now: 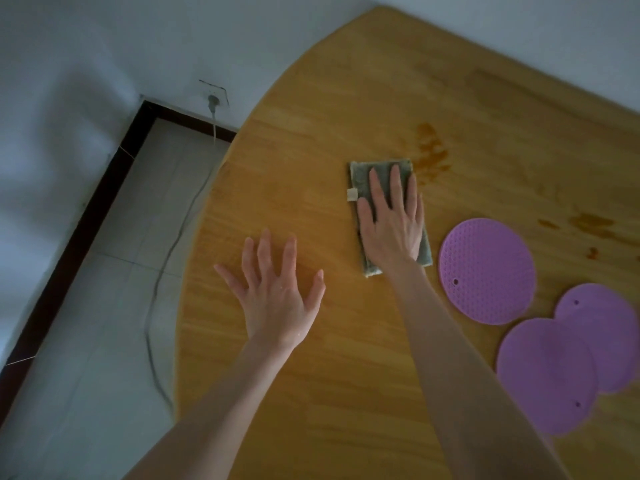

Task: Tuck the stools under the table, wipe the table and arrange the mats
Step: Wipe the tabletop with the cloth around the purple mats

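Note:
My right hand (393, 223) lies flat with straight fingers on a folded grey-green cloth (360, 174), pressing it onto the round wooden table (346, 358). Just beyond the cloth is a patch of brown stains (431, 147). My left hand (273, 292) rests open on the bare tabletop, fingers spread, left of the cloth. Three round purple mats lie to the right: one (486, 270) beside the cloth, and two overlapping ones (547, 374) (602, 334) nearer the table's right side. No stools are in view.
More brown stains (588, 225) mark the table at the far right. Left of the table is a tiled floor (104, 323) with a grey cable (162, 265) running down from a wall socket (214, 95). A dark skirting board (69, 258) lines the white wall.

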`<state>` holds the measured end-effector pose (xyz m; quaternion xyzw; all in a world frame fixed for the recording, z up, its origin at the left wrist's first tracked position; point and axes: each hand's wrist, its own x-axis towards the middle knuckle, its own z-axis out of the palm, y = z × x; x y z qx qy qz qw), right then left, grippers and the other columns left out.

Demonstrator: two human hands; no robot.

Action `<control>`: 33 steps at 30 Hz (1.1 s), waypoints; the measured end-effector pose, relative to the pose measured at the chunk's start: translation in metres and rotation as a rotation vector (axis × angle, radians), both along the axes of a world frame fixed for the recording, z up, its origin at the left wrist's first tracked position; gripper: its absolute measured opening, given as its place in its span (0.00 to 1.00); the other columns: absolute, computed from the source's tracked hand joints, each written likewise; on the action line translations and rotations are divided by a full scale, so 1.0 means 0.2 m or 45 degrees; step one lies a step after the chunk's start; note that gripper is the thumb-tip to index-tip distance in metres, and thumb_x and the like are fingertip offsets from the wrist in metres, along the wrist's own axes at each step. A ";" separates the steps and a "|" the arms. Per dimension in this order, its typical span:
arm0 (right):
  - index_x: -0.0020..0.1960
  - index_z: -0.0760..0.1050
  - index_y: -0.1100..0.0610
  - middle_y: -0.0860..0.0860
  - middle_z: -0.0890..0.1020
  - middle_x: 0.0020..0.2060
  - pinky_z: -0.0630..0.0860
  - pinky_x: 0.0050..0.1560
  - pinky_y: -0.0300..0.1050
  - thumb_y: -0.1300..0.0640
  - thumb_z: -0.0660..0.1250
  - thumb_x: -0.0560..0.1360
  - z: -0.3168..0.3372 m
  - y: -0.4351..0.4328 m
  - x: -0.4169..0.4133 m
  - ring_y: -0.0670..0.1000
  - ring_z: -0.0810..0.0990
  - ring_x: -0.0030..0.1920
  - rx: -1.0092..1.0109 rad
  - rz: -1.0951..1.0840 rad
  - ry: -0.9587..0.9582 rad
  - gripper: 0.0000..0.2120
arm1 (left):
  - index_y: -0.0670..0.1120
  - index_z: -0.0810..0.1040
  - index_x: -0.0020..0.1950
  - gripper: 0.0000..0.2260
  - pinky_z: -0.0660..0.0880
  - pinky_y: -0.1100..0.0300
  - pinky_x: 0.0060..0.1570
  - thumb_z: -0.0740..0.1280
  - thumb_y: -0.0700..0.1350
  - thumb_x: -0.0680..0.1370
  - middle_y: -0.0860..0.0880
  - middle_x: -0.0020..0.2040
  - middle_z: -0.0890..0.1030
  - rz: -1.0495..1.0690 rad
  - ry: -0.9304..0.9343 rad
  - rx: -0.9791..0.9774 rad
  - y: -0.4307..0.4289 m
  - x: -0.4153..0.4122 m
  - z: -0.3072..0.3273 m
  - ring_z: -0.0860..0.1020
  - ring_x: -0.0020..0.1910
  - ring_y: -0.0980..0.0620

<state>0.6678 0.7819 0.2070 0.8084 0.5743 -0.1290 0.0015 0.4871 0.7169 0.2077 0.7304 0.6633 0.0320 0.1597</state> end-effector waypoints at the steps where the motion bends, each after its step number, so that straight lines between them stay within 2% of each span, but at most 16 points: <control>1: 0.78 0.46 0.45 0.49 0.45 0.78 0.38 0.74 0.50 0.42 0.45 0.81 0.00 -0.03 -0.03 0.55 0.40 0.77 0.003 0.014 -0.004 0.26 | 0.49 0.66 0.71 0.29 0.45 0.28 0.65 0.54 0.64 0.76 0.39 0.73 0.64 -0.015 -0.002 0.009 0.02 0.02 0.01 0.57 0.72 0.37; 5: 0.77 0.46 0.43 0.48 0.45 0.78 0.39 0.75 0.50 0.42 0.45 0.81 0.00 0.09 0.03 0.54 0.40 0.77 0.016 0.129 0.018 0.26 | 0.51 0.66 0.72 0.28 0.42 0.30 0.66 0.53 0.64 0.76 0.41 0.73 0.63 -0.149 0.014 0.032 0.14 0.15 0.02 0.56 0.73 0.38; 7: 0.77 0.46 0.43 0.47 0.45 0.78 0.39 0.75 0.50 0.41 0.45 0.81 -0.01 0.19 0.15 0.54 0.40 0.77 0.019 0.081 0.014 0.26 | 0.52 0.65 0.71 0.28 0.42 0.30 0.66 0.50 0.65 0.76 0.41 0.74 0.62 -0.199 0.018 0.030 0.22 0.21 0.03 0.55 0.74 0.38; 12: 0.77 0.46 0.44 0.48 0.45 0.78 0.39 0.75 0.51 0.42 0.45 0.81 0.00 0.15 0.23 0.54 0.40 0.77 0.037 -0.078 0.010 0.25 | 0.56 0.55 0.76 0.30 0.36 0.31 0.67 0.49 0.66 0.77 0.45 0.78 0.50 -0.273 0.010 0.001 0.30 0.32 0.01 0.45 0.76 0.41; 15: 0.77 0.46 0.44 0.48 0.45 0.78 0.38 0.74 0.50 0.43 0.45 0.82 -0.01 0.12 0.16 0.55 0.40 0.77 0.045 -0.028 0.018 0.25 | 0.56 0.57 0.76 0.30 0.36 0.31 0.66 0.50 0.67 0.76 0.46 0.78 0.52 -0.263 0.021 0.019 0.30 0.34 -0.01 0.45 0.75 0.41; 18: 0.77 0.46 0.43 0.48 0.46 0.78 0.39 0.75 0.50 0.41 0.45 0.81 -0.02 0.27 0.26 0.54 0.41 0.77 0.049 0.028 -0.009 0.26 | 0.57 0.56 0.76 0.30 0.35 0.31 0.66 0.49 0.68 0.76 0.46 0.78 0.52 -0.283 0.025 0.025 0.31 0.34 -0.02 0.46 0.75 0.41; 23: 0.77 0.47 0.43 0.48 0.47 0.78 0.40 0.75 0.51 0.41 0.44 0.81 -0.03 0.31 0.37 0.54 0.41 0.77 0.044 -0.156 -0.010 0.26 | 0.56 0.58 0.75 0.31 0.37 0.29 0.66 0.48 0.68 0.75 0.45 0.77 0.55 -0.276 -0.009 0.010 0.32 0.33 -0.02 0.47 0.75 0.40; 28: 0.77 0.46 0.44 0.48 0.46 0.78 0.39 0.75 0.50 0.41 0.44 0.81 -0.02 0.37 0.28 0.55 0.40 0.77 0.049 0.022 0.000 0.26 | 0.56 0.63 0.73 0.30 0.40 0.29 0.66 0.50 0.68 0.74 0.43 0.75 0.60 -0.264 -0.021 0.010 0.32 0.34 -0.02 0.52 0.74 0.40; 33: 0.77 0.46 0.43 0.48 0.45 0.78 0.40 0.75 0.51 0.40 0.43 0.81 -0.02 0.42 0.50 0.53 0.40 0.77 0.021 -0.224 0.011 0.26 | 0.56 0.64 0.72 0.30 0.41 0.29 0.65 0.52 0.67 0.74 0.43 0.74 0.61 -0.253 -0.053 0.026 0.32 0.34 -0.04 0.53 0.74 0.40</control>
